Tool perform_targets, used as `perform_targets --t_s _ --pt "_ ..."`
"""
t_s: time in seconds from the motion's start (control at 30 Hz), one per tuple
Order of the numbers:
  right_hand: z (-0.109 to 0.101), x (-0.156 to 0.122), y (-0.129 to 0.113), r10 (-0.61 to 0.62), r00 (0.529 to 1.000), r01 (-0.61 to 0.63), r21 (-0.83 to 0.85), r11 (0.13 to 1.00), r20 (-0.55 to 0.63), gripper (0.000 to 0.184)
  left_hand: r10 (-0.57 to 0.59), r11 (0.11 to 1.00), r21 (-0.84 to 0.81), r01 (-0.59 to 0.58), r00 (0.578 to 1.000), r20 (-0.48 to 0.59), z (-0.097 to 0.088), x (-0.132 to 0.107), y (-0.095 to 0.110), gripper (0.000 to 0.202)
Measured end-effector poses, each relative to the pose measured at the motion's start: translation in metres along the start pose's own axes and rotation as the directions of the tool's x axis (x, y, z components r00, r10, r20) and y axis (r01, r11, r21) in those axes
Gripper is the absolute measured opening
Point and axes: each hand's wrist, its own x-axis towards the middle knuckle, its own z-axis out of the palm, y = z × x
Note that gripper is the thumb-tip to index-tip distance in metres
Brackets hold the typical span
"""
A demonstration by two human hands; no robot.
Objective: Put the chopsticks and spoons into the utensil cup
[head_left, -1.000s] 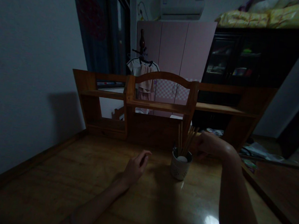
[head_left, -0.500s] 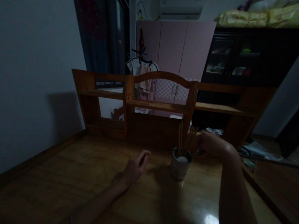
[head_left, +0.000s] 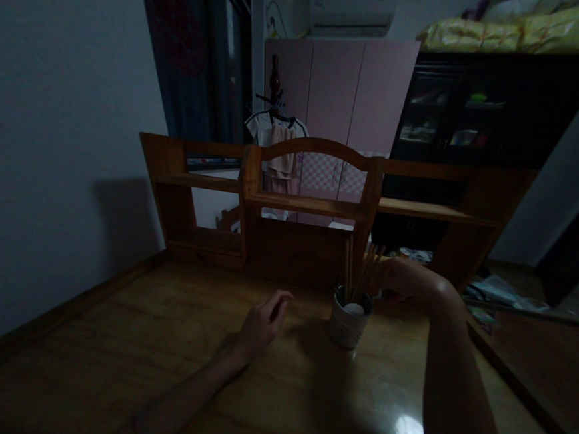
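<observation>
A pale cup [head_left: 345, 328] with a dark pattern stands upright on the wooden desk [head_left: 275, 403]. Several chopsticks [head_left: 349, 272] lean up out of it, and a whitish rounded object [head_left: 354, 309] shows inside the rim. My right hand [head_left: 397, 278] is bent down just behind and to the right of the cup, close beside the chopsticks. Its fingers look pinched together; whatever they hold is too dark to make out. To the left of the cup, my left hand [head_left: 262, 322] rests on the desk, holding nothing, its fingers loosely curved and apart from the thumb.
A wooden shelf rack [head_left: 297, 244] runs along the desk's back edge. At the left is a wall [head_left: 63, 159]. Beyond the rack stand a pink wardrobe [head_left: 332, 93], hanging clothes [head_left: 280, 153] and a dark cabinet [head_left: 478, 118]. Light glares off the desk near my right forearm.
My right hand has shifted slightly left, nearer the chopsticks. My left hand and the cup stay where they were.
</observation>
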Motion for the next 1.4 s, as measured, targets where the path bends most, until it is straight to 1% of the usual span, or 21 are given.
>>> perform_targets --t_s 0.07,0.1,0.23,0.33,0.5,0.67,0.73,0.83,0.9,1.0,1.1,1.17,1.33,1.4 --pt "-0.003 0.0 0.001 0.014 0.995 -0.017 0.022 1.0 0.094 0.01 0.002 1.0 0.005 -0.002 1.0 0.003 0.0 0.0 0.0 0.023" --pt "-0.004 0.001 0.001 0.019 0.993 -0.022 0.027 0.999 0.117 0.011 0.003 1.0 0.005 -0.003 1.0 0.002 0.0 0.0 -0.001 0.023" --pt "-0.007 0.002 0.005 0.011 0.995 -0.009 -0.017 1.0 0.1 0.015 0.009 1.0 -0.014 -0.009 1.0 -0.012 0.002 0.001 -0.003 0.022" --pt "-0.006 0.003 0.008 0.018 0.991 -0.017 -0.005 1.0 0.13 0.018 0.009 1.0 -0.016 -0.009 1.0 -0.012 0.002 0.0 -0.004 0.022" --pt "-0.001 0.006 0.014 0.022 0.984 -0.025 0.018 1.0 0.175 0.014 -0.003 1.0 0.013 0.003 1.0 0.005 0.002 0.0 -0.003 0.024" --pt "-0.001 0.001 0.009 0.03 0.979 -0.039 0.039 0.998 0.203 0.016 0.007 1.0 -0.011 -0.007 1.0 0.006 0.002 0.0 -0.003 0.024" --pt "-0.002 -0.002 0.007 0.039 0.979 -0.049 0.047 0.998 0.198 0.016 0.007 1.0 -0.018 -0.008 1.0 -0.003 0.002 0.0 -0.003 0.023" --pt "-0.002 -0.003 0.005 0.056 0.982 -0.073 0.09 0.993 0.178 0.01 -0.002 1.0 -0.017 0.002 1.0 -0.009 0.002 0.0 -0.003 0.023" --pt "-0.002 -0.001 0.005 0.074 0.984 -0.086 0.067 0.994 0.163 0.011 -0.006 1.0 -0.01 0.006 1.0 -0.003 0.002 0.0 -0.002 0.023" --pt "-0.004 0.006 0.009 0.081 0.992 -0.075 -0.069 0.995 0.096 0.018 -0.001 1.0 -0.005 0.001 1.0 0.006 0.001 0.0 -0.002 0.023" --pt "-0.007 0.011 0.013 0.042 0.999 -0.044 -0.219 0.975 -0.012 0.027 0.003 1.0 -0.002 -0.003 1.0 0.009 0.002 0.0 -0.003 0.023" --pt "-0.01 0.011 0.014 0.014 0.996 -0.039 -0.284 0.958 -0.091 0.03 0.003 1.0 -0.001 -0.003 1.0 -0.003 0.002 0.0 -0.003 0.022" --pt "-0.011 0.01 0.009 -0.108 0.959 0.021 -0.313 0.95 -0.263 0.032 0.011 1.0 -0.014 -0.01 1.0 0.007 0.001 0.0 -0.002 0.023" --pt "-0.009 0.013 0.006 -0.094 0.934 -0.018 -0.309 0.951 -0.345 0.037 0.012 1.0 -0.013 -0.012 1.0 0.008 0.001 0.0 -0.002 0.023"
